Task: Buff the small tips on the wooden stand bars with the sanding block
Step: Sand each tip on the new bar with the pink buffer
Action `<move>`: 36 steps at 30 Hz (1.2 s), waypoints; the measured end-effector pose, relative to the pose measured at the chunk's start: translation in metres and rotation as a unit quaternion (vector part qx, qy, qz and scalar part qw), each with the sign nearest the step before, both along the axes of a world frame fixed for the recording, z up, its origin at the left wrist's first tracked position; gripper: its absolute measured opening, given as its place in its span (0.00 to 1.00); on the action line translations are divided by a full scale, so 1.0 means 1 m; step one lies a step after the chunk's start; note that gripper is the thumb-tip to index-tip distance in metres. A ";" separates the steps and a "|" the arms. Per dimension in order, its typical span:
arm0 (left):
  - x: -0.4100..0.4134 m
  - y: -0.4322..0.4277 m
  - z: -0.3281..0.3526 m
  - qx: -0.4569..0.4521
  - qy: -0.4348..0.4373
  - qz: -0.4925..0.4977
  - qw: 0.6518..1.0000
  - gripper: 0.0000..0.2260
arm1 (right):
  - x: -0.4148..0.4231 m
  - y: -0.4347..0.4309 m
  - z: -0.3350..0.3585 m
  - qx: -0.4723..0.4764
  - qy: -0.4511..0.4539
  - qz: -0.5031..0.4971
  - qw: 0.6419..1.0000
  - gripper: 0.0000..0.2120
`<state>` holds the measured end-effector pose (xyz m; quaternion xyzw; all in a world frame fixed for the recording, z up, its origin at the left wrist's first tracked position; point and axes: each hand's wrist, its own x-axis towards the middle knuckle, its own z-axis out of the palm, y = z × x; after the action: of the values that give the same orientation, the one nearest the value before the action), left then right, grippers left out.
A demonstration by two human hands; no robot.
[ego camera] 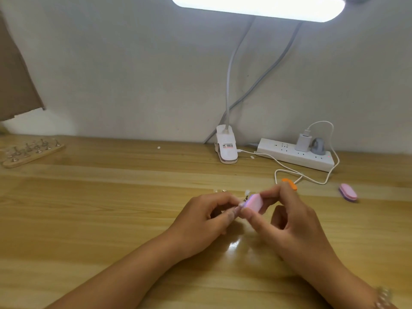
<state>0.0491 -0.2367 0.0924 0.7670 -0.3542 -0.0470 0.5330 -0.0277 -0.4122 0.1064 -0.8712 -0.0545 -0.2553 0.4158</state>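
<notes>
My right hand (287,219) pinches a small pink sanding block (255,202) between thumb and fingers over the middle of the wooden table. My left hand (205,216) pinches a small stand with a tip (241,204), and that tip meets the block's left end. Another white tip (247,193) on a small holder shows just behind the block. A wooden stand bar (33,152) with several little metal holders lies at the far left of the table. Most of the piece in my left fingers is hidden.
A clip-on lamp base (226,147) and a white power strip (296,156) with a charger and cable sit at the back. An orange block (289,183) lies behind my right hand, a pink-purple block (348,191) farther right. The lit lamp head (258,6) hangs overhead.
</notes>
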 end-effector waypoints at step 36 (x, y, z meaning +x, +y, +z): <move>0.005 0.000 -0.004 -0.023 0.008 0.010 1.000 0.08 | 0.001 -0.003 0.004 0.051 0.014 -0.004 0.999 0.19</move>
<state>0.0537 -0.2369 0.0880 0.7579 -0.3429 -0.0396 0.5535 -0.0263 -0.4149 0.1107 -0.8526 -0.0320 -0.2472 0.4593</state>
